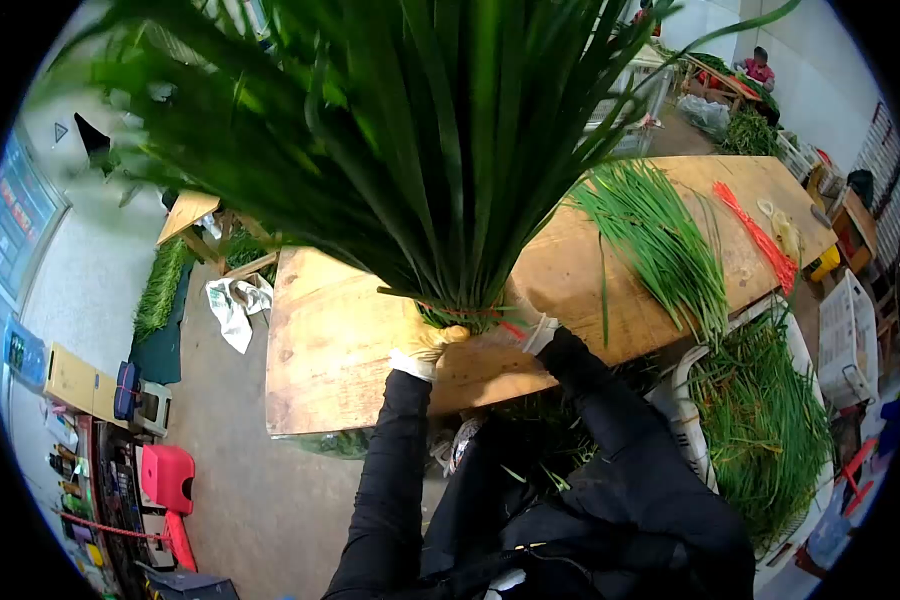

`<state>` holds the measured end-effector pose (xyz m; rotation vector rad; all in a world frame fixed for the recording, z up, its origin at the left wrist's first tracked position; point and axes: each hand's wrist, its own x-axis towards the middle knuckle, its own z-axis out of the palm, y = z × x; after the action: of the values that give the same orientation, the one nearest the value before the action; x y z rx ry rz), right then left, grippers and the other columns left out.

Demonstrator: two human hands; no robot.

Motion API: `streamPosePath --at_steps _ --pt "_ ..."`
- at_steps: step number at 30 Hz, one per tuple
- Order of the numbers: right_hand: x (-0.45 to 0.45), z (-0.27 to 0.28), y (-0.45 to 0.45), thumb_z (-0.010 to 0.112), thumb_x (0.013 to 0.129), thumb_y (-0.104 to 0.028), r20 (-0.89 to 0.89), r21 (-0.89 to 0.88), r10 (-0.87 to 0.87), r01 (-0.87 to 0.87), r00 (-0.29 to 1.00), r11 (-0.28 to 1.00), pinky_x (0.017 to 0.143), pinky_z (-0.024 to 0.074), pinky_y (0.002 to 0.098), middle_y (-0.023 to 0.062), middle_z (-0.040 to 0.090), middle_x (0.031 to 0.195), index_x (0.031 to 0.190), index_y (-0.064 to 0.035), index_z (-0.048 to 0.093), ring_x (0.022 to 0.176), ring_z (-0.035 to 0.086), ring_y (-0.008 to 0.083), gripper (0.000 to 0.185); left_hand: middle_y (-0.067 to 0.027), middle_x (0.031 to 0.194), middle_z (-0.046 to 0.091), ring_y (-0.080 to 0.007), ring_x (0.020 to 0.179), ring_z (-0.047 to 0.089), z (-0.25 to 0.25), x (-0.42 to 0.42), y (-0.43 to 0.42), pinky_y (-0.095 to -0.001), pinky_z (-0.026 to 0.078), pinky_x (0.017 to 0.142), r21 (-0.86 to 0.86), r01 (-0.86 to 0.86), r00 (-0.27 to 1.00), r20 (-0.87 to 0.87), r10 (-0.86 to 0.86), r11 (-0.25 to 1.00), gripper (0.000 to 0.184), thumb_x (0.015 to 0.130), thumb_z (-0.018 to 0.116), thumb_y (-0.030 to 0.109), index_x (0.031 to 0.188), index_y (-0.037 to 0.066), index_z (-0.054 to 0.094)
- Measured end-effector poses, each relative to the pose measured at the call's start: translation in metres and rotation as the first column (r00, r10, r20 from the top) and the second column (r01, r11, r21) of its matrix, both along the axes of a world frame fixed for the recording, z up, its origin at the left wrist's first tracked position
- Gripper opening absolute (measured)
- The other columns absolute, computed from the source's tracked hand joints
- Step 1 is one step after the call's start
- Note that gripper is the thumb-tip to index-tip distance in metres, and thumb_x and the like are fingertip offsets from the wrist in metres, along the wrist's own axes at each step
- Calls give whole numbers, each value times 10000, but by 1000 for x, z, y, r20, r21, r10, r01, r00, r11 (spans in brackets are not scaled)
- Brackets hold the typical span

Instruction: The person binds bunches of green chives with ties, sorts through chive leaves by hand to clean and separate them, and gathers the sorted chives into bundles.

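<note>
A large bunch of long green leaves (450,180) stands upright above the wooden table (320,350), its leaves fanning out toward the top of the view. Around its base runs a thin red tie (470,311). My left hand (422,340), in a yellowish glove, is closed on the left side of the base. My right hand (525,322), in a pale glove, holds the right side of the base, with a bit of red strip at its fingers. Some of the right fingers are hidden behind the bunch.
Loose green stalks (660,240) and red strips (760,238) lie on the table's right part. A white basket of greens (760,430) stands at my right. A red stool (168,478) is at lower left. Another person (757,68) sits at the back right.
</note>
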<state>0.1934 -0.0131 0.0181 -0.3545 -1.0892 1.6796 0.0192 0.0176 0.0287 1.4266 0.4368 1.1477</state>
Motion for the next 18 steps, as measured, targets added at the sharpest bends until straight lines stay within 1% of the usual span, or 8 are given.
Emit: streamPosePath --at_steps 3,5,7,10,11,12,16,18 --pt "0 -3 3 575 777 -425 151 12 -131 131 980 991 1006 252 417 66 306 1332 1322 -131 183 1167 349 222 733 -82 1060 543 -200 914 539 -22 -7 -2 -316 452 799 69 -108 991 -73 113 992 866 500 830 282 1180 18 360" --pt "-1 -43 26 555 810 -365 -618 -407 197 -524 761 748 973 320 352 66 333 1316 1301 -125 243 1158 364 194 629 -89 1077 529 -202 910 535 14 -6 -27 -301 452 802 99 -209 919 -320 230 973 836 504 828 201 1175 20 364" --pt "-5 -51 27 519 822 -406 -65 -288 -6 -13 998 958 933 369 342 67 405 1264 1255 -119 349 1150 377 197 546 -91 1055 533 -210 894 534 6 3 -13 -308 447 805 4 -78 992 -102 78 997 816 513 812 124 1183 19 359" --pt "7 -49 26 525 829 -321 -157 -291 41 -86 987 953 922 378 330 94 441 1233 1208 -58 415 1126 407 211 474 -83 1056 520 -201 915 517 12 1 -17 -316 444 803 65 -64 994 -83 69 996 779 528 796 100 1173 16 367" --pt "4 -37 13 525 829 -321 -159 -307 48 -95 986 947 922 378 330 94 441 1233 1208 -58 415 1126 407 211 474 -71 1054 498 -198 945 493 -24 1 -11 -312 447 789 182 -304 882 -317 348 935 760 546 794 114 1169 16 369" --pt "0 -14 -5 519 835 -289 174 -107 -37 56 984 993 923 379 329 96 441 1233 1204 -41 413 1112 423 210 457 -70 1052 488 -199 951 483 -15 4 -22 -308 447 786 82 -260 929 -251 272 962 771 553 792 112 1183 22 357" --pt "-1 -9 -28 524 832 -216 252 14 -148 149 956 989 949 366 365 89 400 1271 1240 -44 356 1133 415 228 474 -80 1111 461 -161 980 462 -2 7 -30 -293 414 824 -202 -8 1000 -13 6 979 953 531 805 92 1289 48 227" --pt "-13 9 -40 607 770 -211 34 -238 -18 26 999 971 913 394 363 74 469 1184 1221 -40 379 1095 441 199 533 -92 1196 428 -195 1052 454 34 -4 -44 -321 402 877 -143 -15 998 -68 5 990 1021 514 817 73 1309 48 176"
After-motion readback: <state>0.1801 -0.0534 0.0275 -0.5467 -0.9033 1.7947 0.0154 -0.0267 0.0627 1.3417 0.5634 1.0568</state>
